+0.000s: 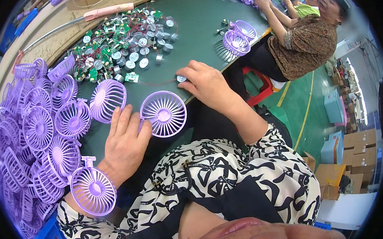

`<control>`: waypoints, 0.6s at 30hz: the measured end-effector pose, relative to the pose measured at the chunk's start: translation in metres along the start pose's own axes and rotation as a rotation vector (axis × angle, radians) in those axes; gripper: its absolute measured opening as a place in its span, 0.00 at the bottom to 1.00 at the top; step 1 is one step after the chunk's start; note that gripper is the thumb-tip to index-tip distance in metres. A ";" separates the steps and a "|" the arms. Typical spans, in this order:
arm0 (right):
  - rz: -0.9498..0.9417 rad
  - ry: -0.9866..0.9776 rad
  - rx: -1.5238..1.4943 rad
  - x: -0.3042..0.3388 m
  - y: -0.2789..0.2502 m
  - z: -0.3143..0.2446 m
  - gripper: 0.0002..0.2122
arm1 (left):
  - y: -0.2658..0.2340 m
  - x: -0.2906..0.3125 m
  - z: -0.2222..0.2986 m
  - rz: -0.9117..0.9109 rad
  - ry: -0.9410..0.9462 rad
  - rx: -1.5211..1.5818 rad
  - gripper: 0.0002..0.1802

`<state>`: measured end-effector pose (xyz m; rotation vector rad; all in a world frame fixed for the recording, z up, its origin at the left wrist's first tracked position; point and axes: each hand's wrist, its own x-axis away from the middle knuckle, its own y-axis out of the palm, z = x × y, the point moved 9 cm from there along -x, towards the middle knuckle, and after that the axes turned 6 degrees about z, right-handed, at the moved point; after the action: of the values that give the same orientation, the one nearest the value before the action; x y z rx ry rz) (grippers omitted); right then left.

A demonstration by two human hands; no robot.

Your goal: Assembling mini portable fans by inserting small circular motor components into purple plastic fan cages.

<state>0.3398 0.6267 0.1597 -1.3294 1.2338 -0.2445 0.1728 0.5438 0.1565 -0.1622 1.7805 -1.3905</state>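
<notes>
My left hand is closed at the near left edge of a round purple fan housing. This housing is a slotted open bowl with a solid disc at its centre. Another purple housing leans just beyond my left fingertips. My right hand pinches a small silver motor between thumb and fingers, above the table's near edge. A thin red wire runs left from the motor to a small green circuit board lying on the table.
A heap of purple fan housings fills the left side, one overlapping my left forearm. Motors with circuit boards are piled on the green table. Further right lie two purple housings. A co-worker sits beyond them.
</notes>
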 end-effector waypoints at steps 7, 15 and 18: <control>-0.040 0.151 -0.191 -0.003 0.001 0.008 0.10 | -0.005 -0.003 0.005 0.024 -0.018 0.216 0.16; -0.026 0.214 -0.022 0.005 -0.007 0.020 0.11 | -0.006 -0.001 0.004 -0.001 -0.080 0.374 0.18; -0.094 0.176 -0.010 0.009 -0.009 0.011 0.13 | -0.005 -0.002 0.006 -0.016 -0.076 0.394 0.18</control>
<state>0.3560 0.6236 0.1594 -1.3994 1.3217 -0.4301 0.1758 0.5387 0.1619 -0.0177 1.4139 -1.6927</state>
